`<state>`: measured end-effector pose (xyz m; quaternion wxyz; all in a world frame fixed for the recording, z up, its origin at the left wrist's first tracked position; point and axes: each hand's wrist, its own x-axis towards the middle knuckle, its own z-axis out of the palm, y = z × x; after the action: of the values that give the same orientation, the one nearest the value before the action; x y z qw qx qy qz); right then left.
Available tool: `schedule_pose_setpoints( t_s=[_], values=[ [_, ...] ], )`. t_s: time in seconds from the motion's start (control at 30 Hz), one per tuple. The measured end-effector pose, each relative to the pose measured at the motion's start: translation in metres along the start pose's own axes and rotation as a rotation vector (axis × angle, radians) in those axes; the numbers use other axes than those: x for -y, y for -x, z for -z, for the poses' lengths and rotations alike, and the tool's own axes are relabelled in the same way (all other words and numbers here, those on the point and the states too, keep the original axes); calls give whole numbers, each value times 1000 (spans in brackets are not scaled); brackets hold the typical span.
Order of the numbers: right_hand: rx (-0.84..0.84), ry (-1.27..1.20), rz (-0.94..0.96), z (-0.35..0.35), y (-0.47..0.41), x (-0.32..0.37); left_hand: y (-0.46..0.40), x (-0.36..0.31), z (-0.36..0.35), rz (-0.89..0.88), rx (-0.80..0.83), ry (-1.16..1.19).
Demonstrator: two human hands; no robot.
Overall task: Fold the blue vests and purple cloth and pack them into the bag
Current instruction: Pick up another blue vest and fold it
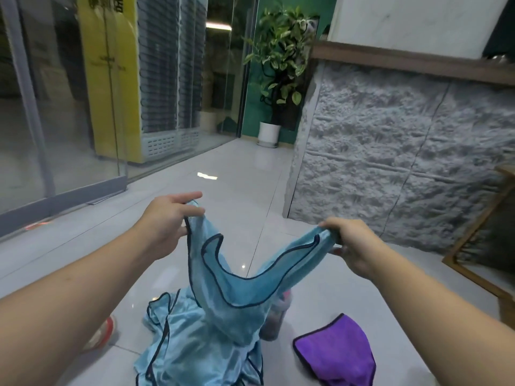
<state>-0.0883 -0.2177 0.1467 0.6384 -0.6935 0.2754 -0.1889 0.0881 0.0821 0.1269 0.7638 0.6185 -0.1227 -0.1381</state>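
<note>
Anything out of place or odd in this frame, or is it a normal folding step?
Nothing damaged or spilled. Both hands, left and right, hold one blue vest up by its shoulders. A second vest lies crumpled on the floor, purple cloth beside it. No bag clearly visible.

A vest (239, 280) hangs between two raised hands, the left hand (167, 221) gripping one shoulder strap and the right hand (354, 246) the other. Below it a second vest (189, 344) lies crumpled on the floor (237, 190), with a cloth (337, 349) on the floor to its right. A potted plant (278, 65) stands far behind, left of a wall (390, 151).
</note>
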Motion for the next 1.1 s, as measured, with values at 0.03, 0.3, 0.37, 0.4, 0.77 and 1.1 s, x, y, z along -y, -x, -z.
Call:
schedule_pose_setpoints(
  t_s=[0.03,0.3,0.37,0.4,0.77,1.1],
  values=[
    [0,-79,4,0,1,7,2,-4,-1,-14,25,-27],
    [100,-310,165,5,6,58,11,-41,-15,-191,155,-291],
    [63,-368,181,5,7,72,12,-49,-18,-213,137,-332],
    [49,-396,190,4,8,79,12,-52,-20,-221,113,-329],
    [-129,-367,345,14,15,113,10,-72,-14,-70,172,-177],
    [-151,-383,432,21,16,122,14,-59,-20,-364,139,-989]
  ],
)
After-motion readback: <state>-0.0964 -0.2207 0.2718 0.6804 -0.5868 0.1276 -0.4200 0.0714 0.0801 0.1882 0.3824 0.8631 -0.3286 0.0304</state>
